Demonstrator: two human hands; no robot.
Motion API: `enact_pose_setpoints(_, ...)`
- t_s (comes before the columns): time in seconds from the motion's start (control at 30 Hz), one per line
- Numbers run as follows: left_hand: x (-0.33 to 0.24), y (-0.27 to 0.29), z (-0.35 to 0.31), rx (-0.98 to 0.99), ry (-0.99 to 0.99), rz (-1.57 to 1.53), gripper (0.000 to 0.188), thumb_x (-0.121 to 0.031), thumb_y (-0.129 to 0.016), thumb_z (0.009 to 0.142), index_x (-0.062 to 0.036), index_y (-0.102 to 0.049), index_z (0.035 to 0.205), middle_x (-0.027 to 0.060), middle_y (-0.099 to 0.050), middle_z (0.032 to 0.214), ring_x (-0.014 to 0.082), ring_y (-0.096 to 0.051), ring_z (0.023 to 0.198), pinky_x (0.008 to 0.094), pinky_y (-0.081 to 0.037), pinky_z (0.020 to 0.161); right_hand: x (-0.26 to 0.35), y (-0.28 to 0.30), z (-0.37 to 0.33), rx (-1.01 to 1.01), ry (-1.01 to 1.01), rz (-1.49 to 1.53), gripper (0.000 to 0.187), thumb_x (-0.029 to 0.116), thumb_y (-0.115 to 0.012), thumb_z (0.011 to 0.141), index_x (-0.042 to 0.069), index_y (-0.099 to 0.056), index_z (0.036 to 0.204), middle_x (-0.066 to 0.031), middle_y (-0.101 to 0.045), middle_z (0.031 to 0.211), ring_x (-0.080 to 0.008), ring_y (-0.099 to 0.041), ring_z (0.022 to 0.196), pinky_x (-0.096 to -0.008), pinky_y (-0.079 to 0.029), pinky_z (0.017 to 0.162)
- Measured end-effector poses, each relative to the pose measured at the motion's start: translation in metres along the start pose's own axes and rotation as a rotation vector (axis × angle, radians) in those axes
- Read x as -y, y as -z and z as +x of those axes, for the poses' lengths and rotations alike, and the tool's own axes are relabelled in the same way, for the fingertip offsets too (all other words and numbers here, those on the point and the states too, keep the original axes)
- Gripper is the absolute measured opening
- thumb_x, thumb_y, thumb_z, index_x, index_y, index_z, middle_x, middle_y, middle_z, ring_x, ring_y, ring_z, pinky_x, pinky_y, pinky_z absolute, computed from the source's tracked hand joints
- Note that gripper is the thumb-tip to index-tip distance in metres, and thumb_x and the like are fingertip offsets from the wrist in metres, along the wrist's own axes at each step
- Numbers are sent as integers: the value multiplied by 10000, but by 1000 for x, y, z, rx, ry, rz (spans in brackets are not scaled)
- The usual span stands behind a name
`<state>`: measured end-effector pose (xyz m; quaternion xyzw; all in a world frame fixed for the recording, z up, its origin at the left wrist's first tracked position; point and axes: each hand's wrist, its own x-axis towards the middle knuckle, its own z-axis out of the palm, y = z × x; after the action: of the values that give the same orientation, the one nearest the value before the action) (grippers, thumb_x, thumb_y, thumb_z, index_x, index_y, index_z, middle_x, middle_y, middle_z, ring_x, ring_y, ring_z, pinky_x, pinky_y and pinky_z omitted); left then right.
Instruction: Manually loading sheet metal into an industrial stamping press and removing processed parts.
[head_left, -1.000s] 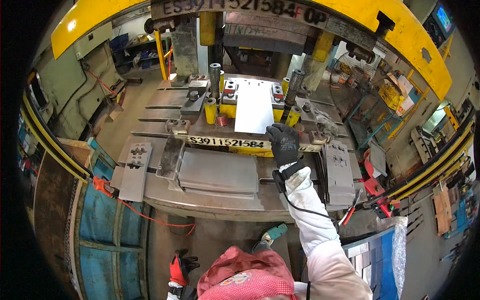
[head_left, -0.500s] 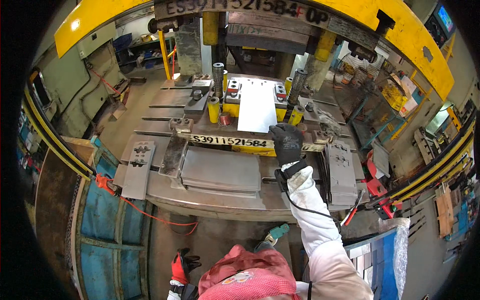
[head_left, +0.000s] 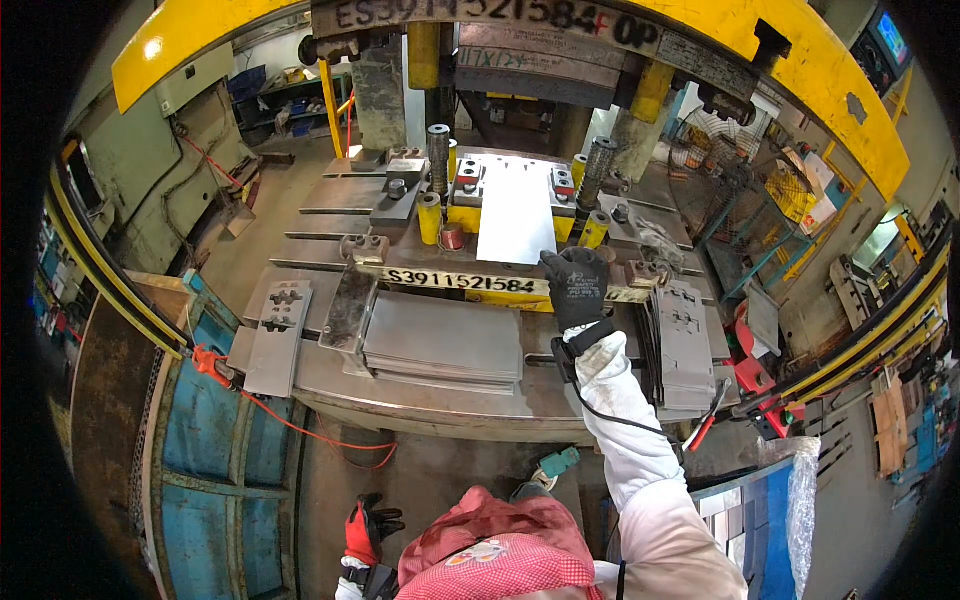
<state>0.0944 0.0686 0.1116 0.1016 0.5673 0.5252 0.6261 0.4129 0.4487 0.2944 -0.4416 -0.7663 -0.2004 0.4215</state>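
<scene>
A bright flat metal sheet (head_left: 515,215) lies on the lower die of a press, its near end sticking out toward me. My right hand (head_left: 578,285), in a black glove, is closed at the sheet's near right corner; the fingertips are partly hidden. Low at my left side hangs my left hand (head_left: 370,527) in a red and black glove, fingers apart, with nothing in it. A stack of grey blank sheets (head_left: 440,340) rests on the press bed, nearer to me than the die. Cut sheets with shaped holes (head_left: 684,345) are stacked to the right.
Upright guide posts (head_left: 438,160) and yellow blocks (head_left: 594,230) flank the die. More punched sheets (head_left: 272,340) lie at the left, beside a metal block (head_left: 348,312). Red-handled pliers (head_left: 703,432) sit at the right edge. An orange cord (head_left: 300,432) hangs in front of the bed.
</scene>
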Motion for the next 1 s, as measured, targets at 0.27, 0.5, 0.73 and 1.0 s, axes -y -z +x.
enact_pose_setpoints(0.27, 2, -14, 21, 53, 8, -40, 550, -467, -338, 905, -28, -376, 1236, 285, -592, 906, 312, -616, 665, 390, -513, 625, 5, 5, 4, -77, -101, -112, 214, 301, -646, 729, 100, -633, 801, -67, -547, 677, -249, -532, 690, -397, -381, 608)
enact_pose_setpoints(0.5, -11, -35, 25, 99, -13, 39, 532, -451, -334, 909, -30, -404, 1226, 249, -615, 873, 284, -619, 618, 336, -504, 592, 1, 3, -4, 246, -502, 78, 420, 454, -617, 742, 37, -614, 699, -142, -556, 644, -306, -542, 612, -419, -397, 574)
enact_pose_setpoints(0.73, -11, -36, 24, 96, 9, 7, 533, -462, -345, 901, -32, -421, 1206, 243, -618, 873, 291, -619, 631, 359, -498, 617, 7, -13, -12, 171, -788, 265, 395, 429, -630, 752, 35, -661, 744, -103, -574, 571, -214, -538, 519, -337, -417, 541)
enact_pose_setpoints(1.0, -16, -34, 21, 114, 26, 112, 491, -373, -322, 920, 1, -333, 1237, 273, -563, 978, 330, -606, 785, 396, -514, 684, 5, -18, -16, 174, -878, 448, 390, 403, -655, 735, 13, -644, 738, -161, -598, 694, -322, -576, 676, -389, -435, 643)
